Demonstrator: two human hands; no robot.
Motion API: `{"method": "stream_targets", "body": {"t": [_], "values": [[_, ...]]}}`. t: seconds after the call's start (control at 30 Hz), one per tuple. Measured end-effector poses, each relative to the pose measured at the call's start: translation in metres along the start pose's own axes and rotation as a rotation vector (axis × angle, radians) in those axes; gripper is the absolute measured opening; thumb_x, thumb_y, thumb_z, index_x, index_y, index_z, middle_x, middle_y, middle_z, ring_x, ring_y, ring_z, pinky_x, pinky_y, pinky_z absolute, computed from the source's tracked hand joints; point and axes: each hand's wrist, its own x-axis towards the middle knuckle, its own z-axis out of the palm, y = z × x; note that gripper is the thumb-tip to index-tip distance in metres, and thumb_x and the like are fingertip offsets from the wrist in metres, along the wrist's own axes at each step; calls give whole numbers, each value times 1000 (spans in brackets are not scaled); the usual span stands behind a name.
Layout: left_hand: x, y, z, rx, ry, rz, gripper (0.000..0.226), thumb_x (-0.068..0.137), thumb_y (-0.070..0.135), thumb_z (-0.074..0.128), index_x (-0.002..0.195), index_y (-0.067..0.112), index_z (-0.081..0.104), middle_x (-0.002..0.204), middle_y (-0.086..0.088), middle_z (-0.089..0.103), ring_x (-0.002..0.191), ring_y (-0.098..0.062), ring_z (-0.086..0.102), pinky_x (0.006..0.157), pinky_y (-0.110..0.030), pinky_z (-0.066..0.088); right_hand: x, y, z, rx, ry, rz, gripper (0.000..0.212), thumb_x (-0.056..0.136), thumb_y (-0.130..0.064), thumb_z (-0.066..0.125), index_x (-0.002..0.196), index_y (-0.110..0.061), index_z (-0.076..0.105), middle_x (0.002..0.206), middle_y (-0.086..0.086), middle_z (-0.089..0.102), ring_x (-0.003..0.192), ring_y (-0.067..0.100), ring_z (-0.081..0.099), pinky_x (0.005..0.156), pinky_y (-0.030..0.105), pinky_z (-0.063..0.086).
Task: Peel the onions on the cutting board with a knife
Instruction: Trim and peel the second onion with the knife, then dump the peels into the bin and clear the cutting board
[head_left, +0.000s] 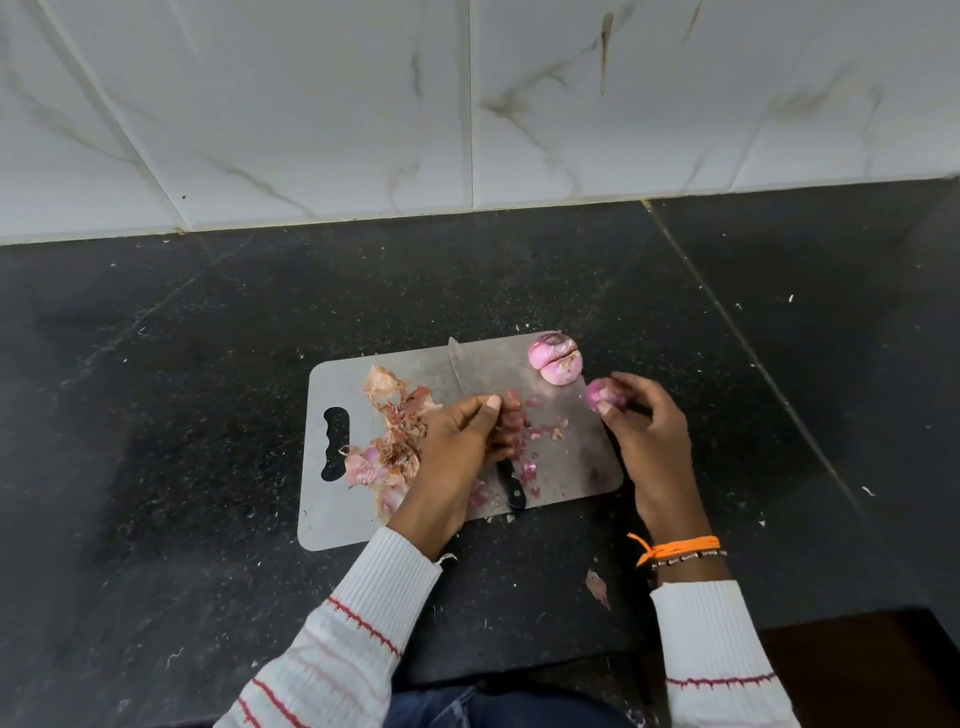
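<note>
- My left hand (467, 441) is curled round the knife (470, 410) over the middle of the cutting board (571, 467); thumb along the top, fingers wrapped underneath
- Knife blade sticks out past my knuckles toward the far edge of the board, tip pointing away from me; the black handle end shows below my palm, toward the near edge
- My right hand (641, 431) pinches a small onion (600, 395) between thumb and fingertips, at the board's right edge; its pink-purple flesh shows, whether any skin is left I cannot tell
- Second onion (555, 358), larger, pale pink with a split down its face, sits on the far right corner of the board, just beyond the one I hold, not touching it
- Heap of papery peels (387, 441) on the left half of the board, between the handle cut-out and my left hand; smaller pink scraps scattered between my two hands
- One loose peel (597, 587) lies off the board on the dark counter (156, 415), near my right wrist
- Orange thread band (675, 548) and a thin beaded one on my right wrist; white ribbed sleeves with red stripes on both arms
- White marbled tiles (311, 104) rise behind the counter
</note>
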Motion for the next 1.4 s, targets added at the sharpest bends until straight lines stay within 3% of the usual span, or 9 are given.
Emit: {"method": "stream_targets", "body": {"t": [0.17, 0.3, 0.43, 0.63, 0.87, 1.0, 1.1, 1.27, 1.4], "values": [[-2, -3, 3, 122, -17, 6, 21, 96, 10, 49, 95, 8, 70, 77, 1, 65, 56, 3, 56, 57, -12, 48, 3, 14, 14, -393, 60, -239, 41, 78, -3, 70, 114, -20, 62, 116, 1, 53, 108, 20, 53, 91, 32, 47], [-1, -4, 3, 133, 0, 13, 21, 96, 9, 48, 97, 6, 69, 74, 4, 65, 55, 6, 55, 56, -10, 46, -1, 15, 21, -420, 19, -305, 43, 75, 1, 72, 113, -16, 62, 117, 4, 52, 106, 18, 53, 89, 29, 48], [0, -5, 3, 145, 11, 21, 21, 96, 10, 50, 91, 12, 71, 74, 6, 66, 57, 5, 55, 57, -10, 46, -3, 13, 28, -283, -96, -291, 43, 77, 5, 69, 115, -17, 62, 115, 0, 54, 103, 13, 58, 89, 25, 51], [-1, -5, 3, 142, 13, 33, 20, 96, 9, 50, 95, 8, 70, 75, 4, 65, 56, 7, 55, 58, -9, 45, 3, 13, 28, -300, 72, -301, 35, 80, 1, 66, 107, -17, 54, 108, -1, 55, 102, 20, 56, 87, 36, 50], [-3, -6, 1, 200, 61, 69, 24, 97, 7, 46, 97, 9, 70, 85, 2, 69, 63, 1, 57, 57, -9, 45, -4, 5, 26, -517, 144, -387, 28, 80, -8, 68, 106, -12, 58, 111, 5, 53, 100, 18, 47, 80, 27, 41], [-3, -9, -8, 244, 154, 121, 35, 97, -1, 38, 90, 15, 68, 86, 1, 65, 73, -7, 56, 63, -14, 46, -24, -6, 40, -493, -134, -447, 11, 83, -11, 67, 93, -14, 65, 89, -1, 62, 79, 11, 58, 68, 18, 45], [-6, -13, -14, 241, 200, 147, 38, 95, -4, 36, 87, 16, 67, 82, 0, 65, 72, -10, 59, 65, -17, 50, -37, -1, 58, -599, -299, -470, 13, 82, -19, 69, 93, -15, 64, 90, -1, 62, 80, 12, 56, 66, 22, 42], [-10, -12, -20, 231, 211, 177, 36, 95, -6, 36, 87, 13, 66, 79, 7, 63, 67, 10, 59, 62, -5, 44, -43, -3, 68, -733, -276, -468, 29, 84, -24, 66, 109, -14, 55, 105, 2, 60, 99, 18, 55, 74, 22, 36], [-15, -11, -19, 217, 191, 185, 32, 95, -8, 35, 91, 5, 65, 76, 3, 61, 59, 10, 56, 53, -5, 42, -45, -7, 69, -787, -258, -406, 49, 86, -30, 64, 127, -10, 44, 116, 5, 60, 108, 20, 57, 83, 27, 44]]}}
